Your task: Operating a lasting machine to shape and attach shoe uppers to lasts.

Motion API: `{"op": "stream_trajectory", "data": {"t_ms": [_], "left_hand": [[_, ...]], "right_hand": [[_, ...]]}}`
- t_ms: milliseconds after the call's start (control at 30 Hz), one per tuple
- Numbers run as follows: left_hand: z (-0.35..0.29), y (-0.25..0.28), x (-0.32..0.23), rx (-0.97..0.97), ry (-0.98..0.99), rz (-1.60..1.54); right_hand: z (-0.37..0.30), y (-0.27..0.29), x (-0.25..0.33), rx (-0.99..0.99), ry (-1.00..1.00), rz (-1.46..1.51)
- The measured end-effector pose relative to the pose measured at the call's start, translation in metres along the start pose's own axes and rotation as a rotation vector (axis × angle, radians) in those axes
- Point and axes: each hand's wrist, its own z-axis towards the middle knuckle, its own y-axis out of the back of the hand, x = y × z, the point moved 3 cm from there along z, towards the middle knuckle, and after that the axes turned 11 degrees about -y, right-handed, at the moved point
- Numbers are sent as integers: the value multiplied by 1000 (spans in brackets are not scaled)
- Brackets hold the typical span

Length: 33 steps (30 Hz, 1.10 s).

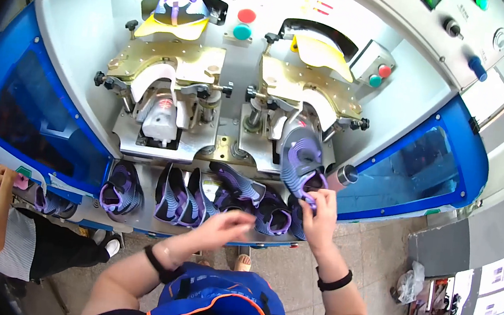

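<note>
Pinched in the fingers of my right hand (pixel 322 214) is the heel end of a purple and grey striped shoe upper (pixel 302 154). Its toe end reaches up to the metal form of the machine's right station (pixel 296 124); how far it sits over the form I cannot tell. My left hand (pixel 226 227) holds nothing. Its fingers stretch rightward, slightly blurred, over several more shoe uppers (pixel 188 197) lined up along the front ledge. The left station's metal form (pixel 161 119) is bare. Another upper (pixel 181 11) rests on the yellow pad above it.
Red and green buttons (pixel 244 23) sit between the stations. Blue-framed doors (pixel 412 166) flank the machine. A pinkish cylinder with a metal end (pixel 343 176) is beside the right station. At the left stands another person (pixel 19 237), whose hands are near a pink piece.
</note>
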Motion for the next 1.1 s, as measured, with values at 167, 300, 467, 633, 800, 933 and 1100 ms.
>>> {"op": "stream_trajectory", "data": {"t_ms": [167,300,467,633,800,933,1100], "left_hand": [[106,-44,-21,-209,65,-271],[157,-47,-6,-289,-61,-435],[176,-44,2,-417,-88,-410],[181,-48,11,-494,-94,-373],[175,-45,12,-516,-17,-263],[178,-40,12,-510,-2,-260],[180,-46,11,-550,-9,-296]], "right_hand": [[11,-11,-10,105,-5,-6],[41,-4,-13,85,18,-13],[86,-4,-8,-32,211,-34],[110,-38,-25,122,146,-15],[108,-48,-29,272,-71,57],[110,-48,-25,239,-88,45],[113,-49,-30,255,-70,39]]}}
